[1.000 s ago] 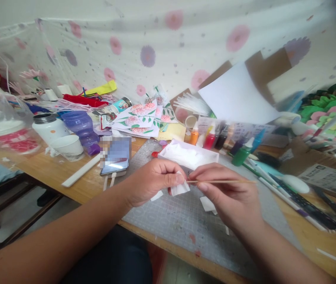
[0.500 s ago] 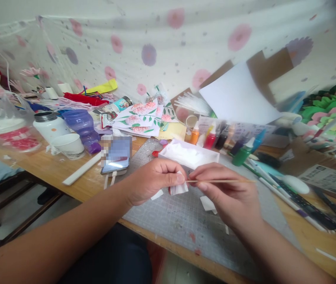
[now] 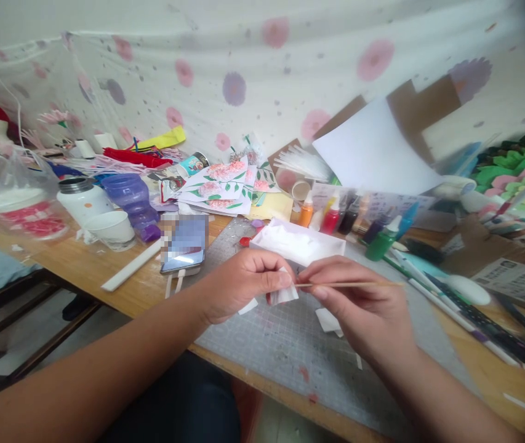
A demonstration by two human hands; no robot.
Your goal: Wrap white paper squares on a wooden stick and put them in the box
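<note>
Between the thumb and fingers of my left hand (image 3: 253, 282) is pinched a small piece of white tissue paper (image 3: 285, 294), its lower edge hanging below the thumb. My right hand (image 3: 359, 295) is closed on a thin wooden stick (image 3: 359, 284), held level with its left end at the tissue. Both hands are close together above a grey cutting mat (image 3: 276, 351). Just behind them stands a white box (image 3: 296, 240) with white, soft-looking material inside. Small white paper pieces (image 3: 329, 321) lie on the mat beneath my right hand.
Left of the mat lies a phone (image 3: 186, 243) with a white cable. A white cup (image 3: 109, 229) and purple container (image 3: 129, 200) stand farther left. Paint bottles (image 3: 330, 215) line the back, near flower drawings (image 3: 218, 187). Pens (image 3: 460, 317) and a cardboard box (image 3: 497, 264) are at right.
The view has shifted slightly, so everything sits a little farther right. Both hands keep their grips on the tissue and stick, with hardly any visible movement between them.
</note>
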